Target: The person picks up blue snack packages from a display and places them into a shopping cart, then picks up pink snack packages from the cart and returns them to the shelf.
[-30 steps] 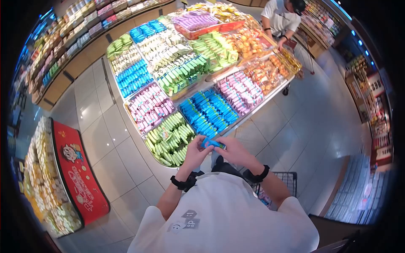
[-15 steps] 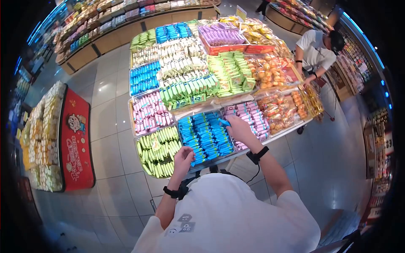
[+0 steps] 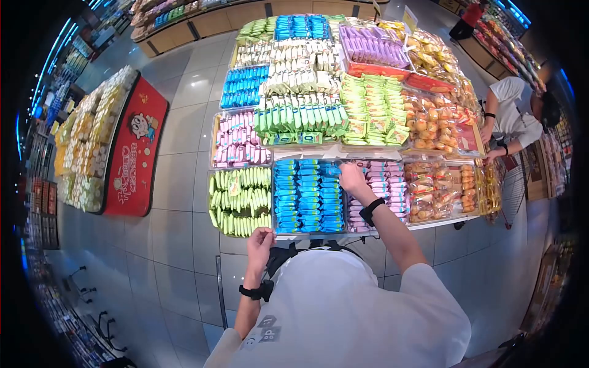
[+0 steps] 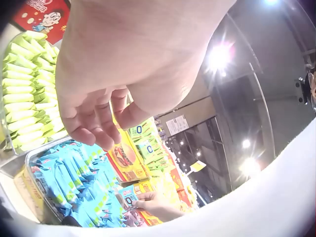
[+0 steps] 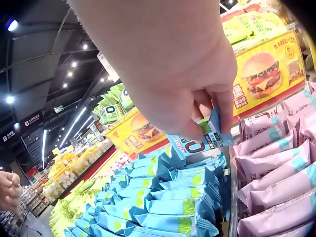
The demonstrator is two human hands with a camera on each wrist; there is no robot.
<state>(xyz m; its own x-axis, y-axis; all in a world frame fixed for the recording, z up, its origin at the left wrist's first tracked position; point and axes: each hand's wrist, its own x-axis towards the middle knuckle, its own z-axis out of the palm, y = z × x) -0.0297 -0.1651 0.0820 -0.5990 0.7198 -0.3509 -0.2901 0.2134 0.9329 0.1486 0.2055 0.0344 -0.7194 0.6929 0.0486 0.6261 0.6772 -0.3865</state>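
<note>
My right hand (image 3: 354,180) pinches a blue packet at the back right of the bin of blue packets (image 3: 308,202). In the right wrist view the held packet (image 5: 200,140) is between thumb and fingers, tilted above the blue rows, beside the divider to the pink packets (image 5: 276,173). My left hand (image 3: 261,239) hovers by the front edge, near the corner between the green packets (image 3: 240,196) and the blue ones. In the left wrist view the left hand (image 4: 113,84) has loosely bent fingers and holds nothing.
Bagged buns (image 3: 431,132) and a raised box of purple packets (image 3: 374,49) fill the stand's right and back. Another person (image 3: 512,110) leans at the right side beside a cart (image 3: 515,190). A red-fronted display (image 3: 138,159) stands left.
The blue packet, first held in both hands before my body, is now in my right hand alone at the bin's back. My left hand has drawn apart to the left. The view has turned right.
</note>
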